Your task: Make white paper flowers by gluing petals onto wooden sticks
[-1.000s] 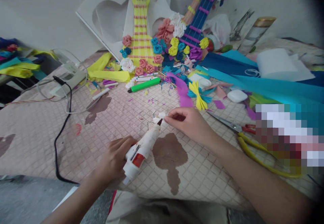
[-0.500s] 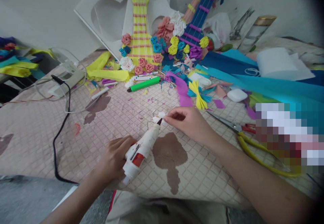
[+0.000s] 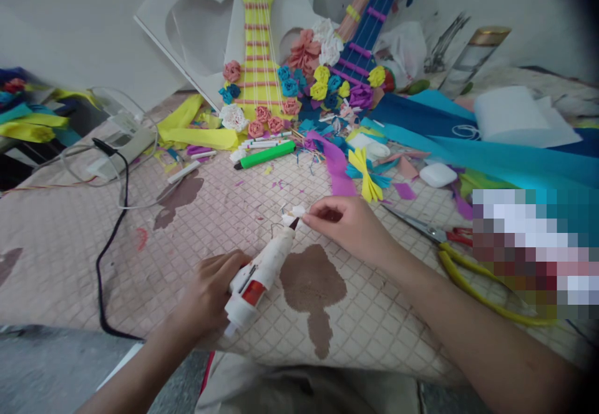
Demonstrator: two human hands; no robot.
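My left hand [image 3: 216,286] is wrapped round a white glue gun [image 3: 264,267] with a red panel on its side. Its dark nozzle points up and to the right, close to my right fingertips. My right hand [image 3: 349,223] pinches the edge of a small white crumpled paper piece [image 3: 296,213], beside the nozzle tip. Whether the nozzle touches the paper I cannot tell. Thin wire, perhaps the gun's stand, shows near the nozzle.
Scissors [image 3: 433,233] with red and yellow handles lie to the right. A green marker [image 3: 266,155], a purple paper strip [image 3: 334,161] and scraps lie ahead. Behind stand a yellow paper guitar [image 3: 259,45] and a blue one [image 3: 358,52]. A black cable [image 3: 105,258] crosses the left side.
Almost nothing differs. The glue gun's rear end has dipped very slightly down and left, with its nozzle still by the white paper. My right hand keeps its pinch.
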